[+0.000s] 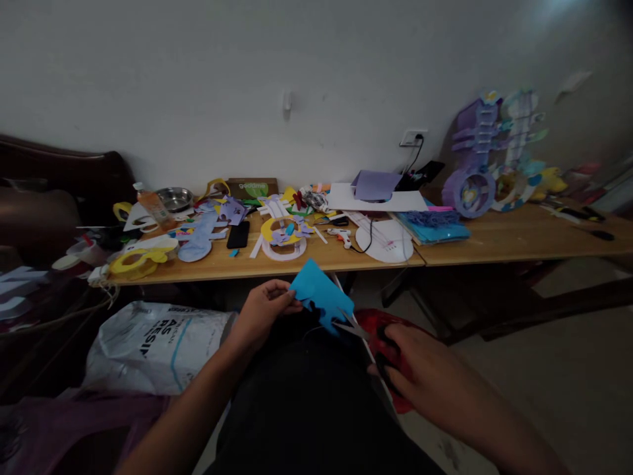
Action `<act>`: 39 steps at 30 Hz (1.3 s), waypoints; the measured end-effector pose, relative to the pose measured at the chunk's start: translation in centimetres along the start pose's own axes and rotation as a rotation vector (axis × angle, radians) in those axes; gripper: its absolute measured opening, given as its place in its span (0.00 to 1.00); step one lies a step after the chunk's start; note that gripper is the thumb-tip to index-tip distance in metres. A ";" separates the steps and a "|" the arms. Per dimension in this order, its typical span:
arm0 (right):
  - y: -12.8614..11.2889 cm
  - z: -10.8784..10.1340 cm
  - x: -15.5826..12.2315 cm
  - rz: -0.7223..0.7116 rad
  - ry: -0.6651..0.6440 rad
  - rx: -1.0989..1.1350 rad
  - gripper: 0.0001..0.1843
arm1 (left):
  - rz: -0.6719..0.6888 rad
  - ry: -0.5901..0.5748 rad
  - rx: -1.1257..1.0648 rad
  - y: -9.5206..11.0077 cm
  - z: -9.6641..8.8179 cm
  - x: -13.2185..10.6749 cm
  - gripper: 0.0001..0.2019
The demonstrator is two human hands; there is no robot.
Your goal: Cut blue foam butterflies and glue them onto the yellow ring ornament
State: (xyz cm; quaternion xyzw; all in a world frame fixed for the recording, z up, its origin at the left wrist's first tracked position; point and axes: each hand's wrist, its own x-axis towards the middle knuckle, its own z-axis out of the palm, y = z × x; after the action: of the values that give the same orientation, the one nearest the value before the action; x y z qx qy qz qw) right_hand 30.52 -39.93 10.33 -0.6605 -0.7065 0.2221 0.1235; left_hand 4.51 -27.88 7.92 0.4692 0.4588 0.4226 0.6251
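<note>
My left hand point(264, 310) pinches the left edge of a blue sheet of paper point(319, 293), holding it up over my lap. My right hand point(413, 369) grips a pair of scissors point(363, 333) by dark handles. The blades are open and bite into the lower right edge of the blue paper. Under the scissors lies something red point(378, 326) that I cannot make out.
A long wooden table point(475, 247) ahead carries paper cut-outs, a black phone point(238, 234), a glue gun point(341, 235), a metal bowl point(174, 197), a bottle and purple paper models point(477, 158). A white plastic bag point(153, 346) lies at lower left. A dark chair stands at far left.
</note>
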 end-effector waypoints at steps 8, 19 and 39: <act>-4.2 4.7 1.1 0.033 -0.086 0.331 0.10 | -0.037 0.049 -0.342 -2.1 3.2 -3.0 0.19; -3.6 5.4 1.6 -0.001 -0.049 0.203 0.08 | -0.005 0.011 -0.374 -2.7 3.4 -3.1 0.17; -2.1 2.1 0.2 0.017 -0.185 0.070 0.09 | 0.193 -0.019 0.260 -1.0 0.9 -2.3 0.09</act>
State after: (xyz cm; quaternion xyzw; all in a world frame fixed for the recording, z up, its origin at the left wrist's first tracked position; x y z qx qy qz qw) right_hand 27.68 -40.10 9.44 -0.6385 -0.7010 0.3077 0.0786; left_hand 5.00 -30.53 7.46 0.5918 0.4567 0.4134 0.5199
